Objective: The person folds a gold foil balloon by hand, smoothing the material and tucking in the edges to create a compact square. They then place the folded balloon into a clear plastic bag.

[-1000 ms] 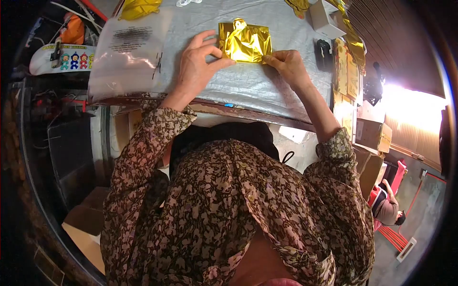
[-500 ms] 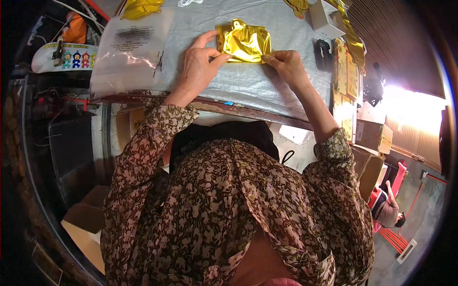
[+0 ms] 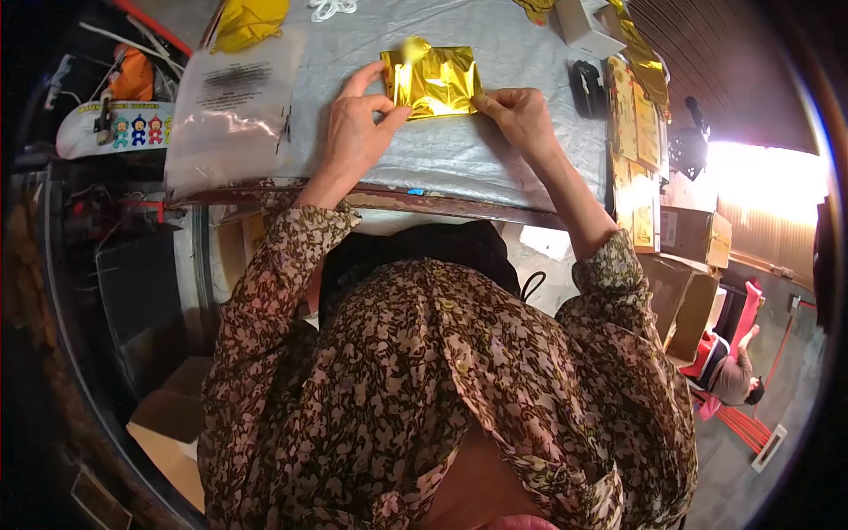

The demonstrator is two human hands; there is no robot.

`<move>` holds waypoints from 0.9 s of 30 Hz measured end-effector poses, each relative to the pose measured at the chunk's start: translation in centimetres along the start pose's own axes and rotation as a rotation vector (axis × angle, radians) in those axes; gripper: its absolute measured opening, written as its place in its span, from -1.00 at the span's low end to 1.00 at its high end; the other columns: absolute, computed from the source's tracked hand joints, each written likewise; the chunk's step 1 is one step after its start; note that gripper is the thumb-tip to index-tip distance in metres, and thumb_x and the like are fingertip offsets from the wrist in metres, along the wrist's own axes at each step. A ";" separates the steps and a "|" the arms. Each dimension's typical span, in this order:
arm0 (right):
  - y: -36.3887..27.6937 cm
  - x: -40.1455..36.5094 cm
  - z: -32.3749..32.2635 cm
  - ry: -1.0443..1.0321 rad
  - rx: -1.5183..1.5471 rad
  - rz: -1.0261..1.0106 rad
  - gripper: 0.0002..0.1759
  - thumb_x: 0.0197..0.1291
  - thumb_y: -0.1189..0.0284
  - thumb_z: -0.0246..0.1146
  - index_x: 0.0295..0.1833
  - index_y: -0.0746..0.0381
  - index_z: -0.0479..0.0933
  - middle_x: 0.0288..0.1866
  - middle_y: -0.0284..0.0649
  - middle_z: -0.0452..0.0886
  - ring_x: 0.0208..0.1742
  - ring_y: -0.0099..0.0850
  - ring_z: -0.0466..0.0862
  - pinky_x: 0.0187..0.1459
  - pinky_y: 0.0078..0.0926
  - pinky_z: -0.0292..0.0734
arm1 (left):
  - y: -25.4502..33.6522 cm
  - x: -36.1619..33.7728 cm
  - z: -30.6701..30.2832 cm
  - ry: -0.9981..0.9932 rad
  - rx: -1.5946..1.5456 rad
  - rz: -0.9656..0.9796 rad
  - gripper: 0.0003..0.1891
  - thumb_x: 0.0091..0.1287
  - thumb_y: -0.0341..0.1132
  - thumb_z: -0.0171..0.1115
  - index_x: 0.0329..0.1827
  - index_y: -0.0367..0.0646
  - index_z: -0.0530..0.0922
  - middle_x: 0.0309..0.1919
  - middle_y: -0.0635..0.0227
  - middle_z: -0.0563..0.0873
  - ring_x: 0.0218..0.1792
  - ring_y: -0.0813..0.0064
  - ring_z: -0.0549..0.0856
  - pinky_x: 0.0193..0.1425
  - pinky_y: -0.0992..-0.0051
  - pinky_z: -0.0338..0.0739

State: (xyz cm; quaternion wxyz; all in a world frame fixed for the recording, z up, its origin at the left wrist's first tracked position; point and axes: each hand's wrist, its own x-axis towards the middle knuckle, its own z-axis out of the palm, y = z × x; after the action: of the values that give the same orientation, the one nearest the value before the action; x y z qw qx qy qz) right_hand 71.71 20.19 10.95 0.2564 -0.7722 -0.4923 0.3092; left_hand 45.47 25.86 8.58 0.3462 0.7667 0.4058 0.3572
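A folded piece of shiny gold foil [image 3: 439,81] lies on the silvery-grey table cover [image 3: 353,35], creased and roughly rectangular, with a blurred rounded tab at its upper left. My left hand [image 3: 358,124] is at its left side: the thumb presses near the lower left corner and the index finger reaches the upper left edge. At the lower right corner, my right hand [image 3: 521,119] pinches the foil between thumb and fingers.
Left on the table lies a clear plastic bag [image 3: 234,115] with printed text. Yellow foil [image 3: 252,22], white cord [image 3: 333,9], a white box [image 3: 587,26] and a black object [image 3: 586,88] surround the work. Cardboard boxes [image 3: 689,234] stand right; another person [image 3: 733,375] is beyond.
The foil now lies flatter and more squared, its top tab shifted left. Both hands keep hold of it. The whole view has shifted slightly.
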 end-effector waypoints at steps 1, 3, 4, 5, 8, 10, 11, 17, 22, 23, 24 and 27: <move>-0.7 -0.3 -0.1 0.005 -0.080 -0.006 -0.63 0.27 0.13 0.47 -0.04 0.22 0.83 -0.27 -0.17 0.85 -0.30 -0.46 0.77 -0.10 -0.37 0.62 | 0.1 0.0 0.0 0.017 0.015 0.005 -0.77 0.20 -0.30 0.53 -0.47 -0.31 0.75 0.42 0.01 0.58 0.33 0.01 0.64 0.41 0.24 0.51; -1.5 -0.9 -0.2 0.008 -0.153 0.000 -0.63 0.31 0.21 0.47 0.01 0.30 0.80 -0.26 -0.15 0.85 -0.27 -0.53 0.74 -0.14 -0.44 0.64 | 0.6 -0.1 0.0 0.021 0.032 0.008 -0.75 0.21 -0.28 0.53 -0.48 -0.31 0.75 0.41 0.00 0.59 0.33 0.00 0.65 0.41 0.23 0.51; -1.4 -0.9 -0.1 0.019 -0.153 -0.008 -0.64 0.30 0.20 0.47 0.01 0.27 0.81 -0.25 -0.13 0.85 -0.25 -0.50 0.77 -0.12 -0.42 0.65 | 0.8 -0.1 0.1 0.031 0.042 -0.015 -0.74 0.23 -0.28 0.52 -0.50 -0.31 0.73 0.43 0.05 0.59 0.35 0.03 0.64 0.41 0.26 0.51; -1.4 -0.9 0.0 0.028 -0.155 -0.017 -0.64 0.29 0.19 0.46 0.01 0.24 0.81 -0.23 -0.11 0.86 -0.24 -0.47 0.80 -0.10 -0.40 0.66 | 1.0 0.0 0.1 0.043 0.050 -0.040 -0.72 0.25 -0.28 0.52 -0.51 -0.31 0.72 0.44 0.10 0.58 0.38 0.07 0.63 0.41 0.29 0.51; -0.2 -0.7 0.3 0.045 -0.099 -0.054 -0.65 0.23 0.06 0.41 -0.08 0.06 0.86 -0.30 -0.18 0.84 -0.21 -0.24 0.81 0.22 -0.06 0.40 | 0.9 0.0 0.5 0.067 0.066 -0.016 -0.70 0.23 -0.24 0.49 -0.52 -0.32 0.74 0.42 0.00 0.59 0.31 0.00 0.66 0.39 0.25 0.52; -0.5 -0.7 0.0 0.023 -0.094 -0.035 -0.65 0.23 0.06 0.41 -0.09 0.07 0.86 -0.30 -0.17 0.84 -0.21 -0.24 0.81 0.23 -0.08 0.40 | 1.1 0.0 0.5 0.050 0.068 -0.046 -0.71 0.23 -0.26 0.48 -0.52 -0.33 0.73 0.42 -0.01 0.58 0.30 0.00 0.67 0.39 0.26 0.52; -0.6 -0.7 -0.1 0.004 -0.092 -0.016 -0.65 0.22 0.07 0.41 -0.09 0.07 0.86 -0.30 -0.17 0.84 -0.20 -0.24 0.81 0.23 -0.09 0.40 | 1.2 0.0 0.5 0.035 0.067 -0.073 -0.71 0.22 -0.28 0.47 -0.53 -0.35 0.73 0.42 -0.03 0.58 0.29 0.00 0.67 0.39 0.26 0.52; -0.9 -0.9 0.0 0.038 -0.137 -0.010 -0.67 0.22 0.11 0.39 -0.11 0.09 0.86 -0.30 -0.13 0.84 -0.21 -0.17 0.81 0.14 -0.13 0.47 | 1.8 0.3 0.5 0.057 0.115 -0.068 -0.72 0.16 -0.34 0.44 -0.62 -0.38 0.68 0.41 -0.09 0.59 0.20 0.03 0.73 0.32 0.26 0.57; -2.5 -2.0 -0.1 0.051 -0.269 -0.057 -0.66 0.22 0.13 0.39 -0.10 0.15 0.84 -0.34 -0.13 0.82 -0.16 -0.14 0.80 0.15 -0.17 0.49 | 2.1 0.7 0.4 0.059 0.132 -0.063 -0.74 0.13 -0.34 0.45 -0.62 -0.36 0.68 0.37 -0.11 0.62 0.11 0.02 0.77 0.27 0.26 0.60; -3.2 -2.5 -0.4 0.023 -0.372 -0.061 -0.61 0.22 0.12 0.40 -0.03 0.17 0.82 -0.29 -0.14 0.82 -0.08 -0.13 0.80 0.20 -0.16 0.49 | 2.2 0.7 0.4 0.067 0.129 -0.058 -0.74 0.12 -0.34 0.45 -0.62 -0.36 0.68 0.36 -0.12 0.63 0.08 0.02 0.78 0.27 0.25 0.61; -4.0 -3.2 -0.5 0.020 -0.370 -0.066 -0.61 0.22 0.12 0.40 -0.03 0.17 0.82 -0.29 -0.14 0.82 -0.08 -0.13 0.80 0.20 -0.16 0.49 | 2.2 0.7 0.4 0.070 0.132 -0.060 -0.74 0.12 -0.34 0.45 -0.62 -0.36 0.68 0.36 -0.12 0.63 0.08 0.02 0.78 0.27 0.25 0.61; -4.7 -4.4 0.0 0.131 -0.688 -0.279 -0.35 0.28 0.04 0.42 0.36 0.19 0.60 0.20 -0.09 0.72 0.26 -0.12 0.68 0.31 -0.09 0.50 | 2.1 0.6 0.5 0.071 0.125 -0.067 -0.74 0.13 -0.35 0.45 -0.62 -0.36 0.68 0.35 -0.11 0.63 0.06 0.04 0.79 0.26 0.25 0.61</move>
State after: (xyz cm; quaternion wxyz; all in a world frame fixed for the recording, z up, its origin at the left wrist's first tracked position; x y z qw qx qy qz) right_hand 67.46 17.93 15.20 0.0526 -0.7569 -0.6503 0.0377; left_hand 46.90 25.34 10.22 0.2949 0.7596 0.4647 0.3466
